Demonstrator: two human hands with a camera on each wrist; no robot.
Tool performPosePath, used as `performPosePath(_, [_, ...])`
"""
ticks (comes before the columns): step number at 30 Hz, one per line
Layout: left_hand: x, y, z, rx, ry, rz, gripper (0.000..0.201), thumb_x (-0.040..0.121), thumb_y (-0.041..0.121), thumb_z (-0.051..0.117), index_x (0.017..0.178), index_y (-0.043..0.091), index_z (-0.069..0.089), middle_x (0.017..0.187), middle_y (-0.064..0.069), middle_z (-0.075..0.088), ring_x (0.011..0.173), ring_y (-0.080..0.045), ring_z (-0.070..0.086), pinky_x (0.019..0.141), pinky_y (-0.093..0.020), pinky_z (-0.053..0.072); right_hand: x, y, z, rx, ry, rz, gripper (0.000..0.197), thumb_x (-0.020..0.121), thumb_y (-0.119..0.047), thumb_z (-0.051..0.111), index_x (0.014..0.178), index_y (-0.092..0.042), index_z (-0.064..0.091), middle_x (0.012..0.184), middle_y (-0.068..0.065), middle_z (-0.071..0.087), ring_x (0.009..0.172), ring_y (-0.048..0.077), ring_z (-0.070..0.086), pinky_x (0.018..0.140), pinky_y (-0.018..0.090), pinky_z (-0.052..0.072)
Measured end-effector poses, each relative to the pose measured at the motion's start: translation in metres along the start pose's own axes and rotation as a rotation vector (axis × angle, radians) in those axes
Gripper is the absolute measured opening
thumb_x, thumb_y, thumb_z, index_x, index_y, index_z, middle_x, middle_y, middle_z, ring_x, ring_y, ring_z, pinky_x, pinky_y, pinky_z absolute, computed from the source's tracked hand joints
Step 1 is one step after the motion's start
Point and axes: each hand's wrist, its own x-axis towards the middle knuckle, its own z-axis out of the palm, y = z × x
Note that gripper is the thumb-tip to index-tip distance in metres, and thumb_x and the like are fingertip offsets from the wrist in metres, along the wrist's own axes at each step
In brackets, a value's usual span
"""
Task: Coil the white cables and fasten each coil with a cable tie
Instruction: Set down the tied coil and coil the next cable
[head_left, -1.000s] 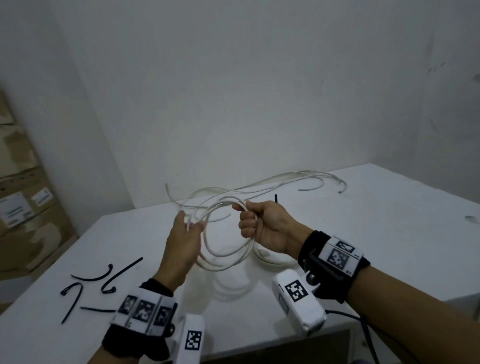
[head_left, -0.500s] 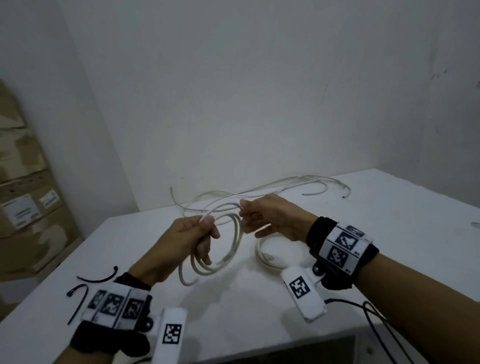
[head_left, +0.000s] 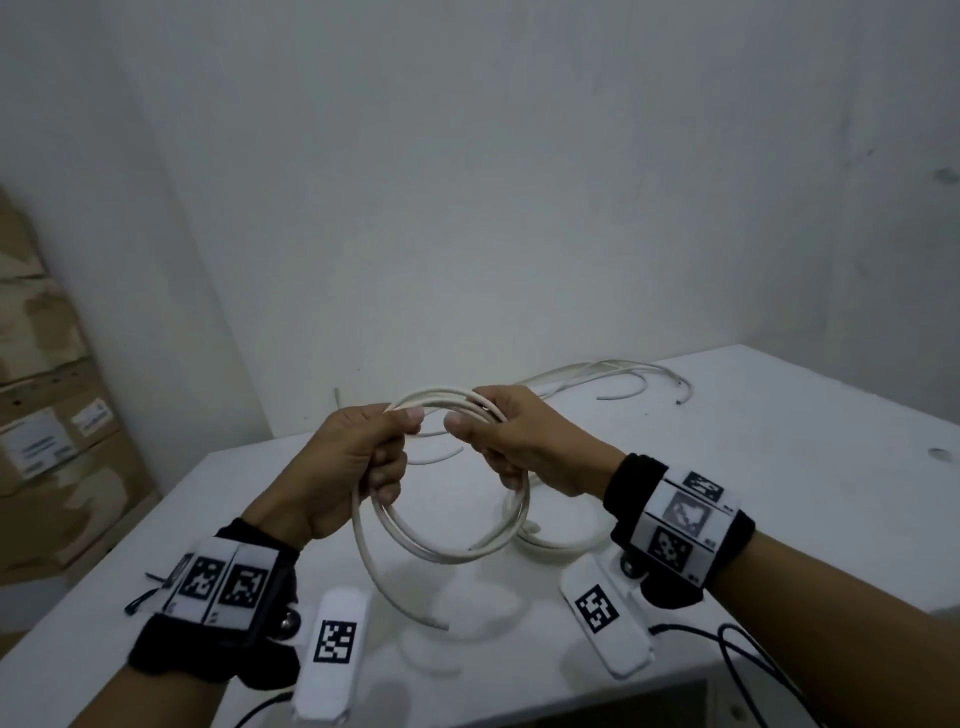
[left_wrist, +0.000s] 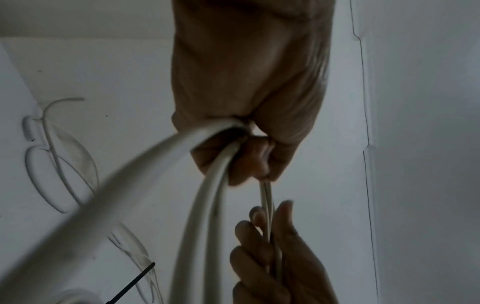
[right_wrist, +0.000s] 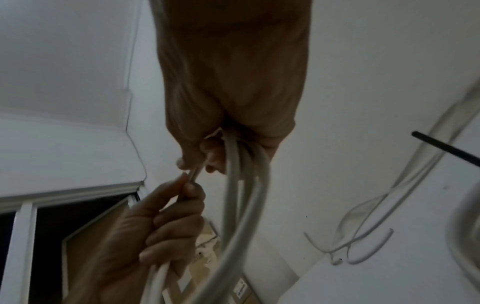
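A pale, scuffed wall (head_left: 467, 182) is filling the upper half of the head view, and stacked cardboard boxes (head_left: 47, 415) are standing at the left edge. A white table (head_left: 779, 493) is spreading across the lower half of the frame, running off to the right.

Loose white cables (head_left: 613, 371) are lying on the far part of the table, right of centre, their ends curling toward the wall. Another white loop (head_left: 545, 543) is resting on the table just below the right hand.

At the centre of the frame a white cable coil (head_left: 441, 551) is hanging in the air above the table, several turns gathered in a rough ring, with one free end (head_left: 431, 621) trailing down at lower centre.

The left hand (head_left: 345, 462) is clenching around the left side of the coil, fingers curled over the strands and thumb pressing on top. The right hand (head_left: 524, 441) is grasping the right side of the coil, fingers wrapped around the strands and thumb pointing toward the left hand.

Black cable ties (head_left: 137, 600) are lying on the table at lower left, mostly hidden behind the left wrist. In the right wrist view, a black cable tie (right_wrist: 441, 147) is crossing the right edge of the frame.
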Motion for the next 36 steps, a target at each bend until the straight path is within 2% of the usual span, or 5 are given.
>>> performPosePath(11, [0.005,-0.001,0.015,-0.029,0.072,0.036,0.033,0.090,0.021,0.059,0.060,0.017,0.046,0.049,0.004,0.029,0.040,-0.010,0.027,0.035,-0.017,0.025,0.001,0.011,-0.003,0.350,0.069,0.095,0.038,0.099,-0.041,0.037,0.088,-0.011,0.056,0.054,-0.005,0.031,0.042,0.007,0.027,0.038,0.018,0.026])
performPosePath(17, [0.008,0.003,0.018,0.075,0.112,0.052,0.025,0.092,0.025,0.060,0.074,0.009,0.052,0.047,0.006,0.023,0.036,-0.007,0.017,0.035,-0.013,0.015,0.001,-0.001,-0.010,0.366,-0.019,0.166,0.039,0.098,-0.036,0.036,0.091,-0.006,0.060,0.063,0.004,0.055,0.053,0.017,0.053,0.050,0.027,0.047])
performPosePath(20, [0.011,0.007,0.021,0.112,0.099,0.038,0.023,0.090,0.024,0.062,0.076,0.006,0.055,0.048,0.005,0.023,0.038,-0.008,0.019,0.036,-0.014,0.014,0.005,-0.007,-0.007,0.218,0.008,0.178,0.043,0.094,-0.053,0.042,0.085,-0.014,0.055,0.055,-0.003,0.039,0.043,0.011,0.035,0.040,0.019,0.029])
performPosePath(31, [0.000,-0.027,0.036,-0.363,0.211,0.089,0.048,0.087,0.055,0.044,0.068,0.011,0.050,0.046,0.000,0.040,0.047,-0.015,0.042,0.047,-0.025,0.044,0.015,0.004,-0.001,0.680,0.442,0.088,0.037,0.097,-0.045,0.044,0.073,-0.017,0.040,0.050,-0.007,0.020,0.036,0.006,0.016,0.033,0.015,0.015])
performPosePath(36, [0.003,-0.036,0.041,-0.176,0.367,0.214,0.051,0.097,0.051,0.033,0.076,0.010,0.056,0.079,-0.010,0.063,0.080,-0.022,0.061,0.075,-0.037,0.052,0.015,0.005,0.005,0.815,0.479,0.119,0.037,0.096,-0.045,0.045,0.072,-0.018,0.040,0.046,-0.007,0.021,0.033,0.006,0.015,0.032,0.014,0.013])
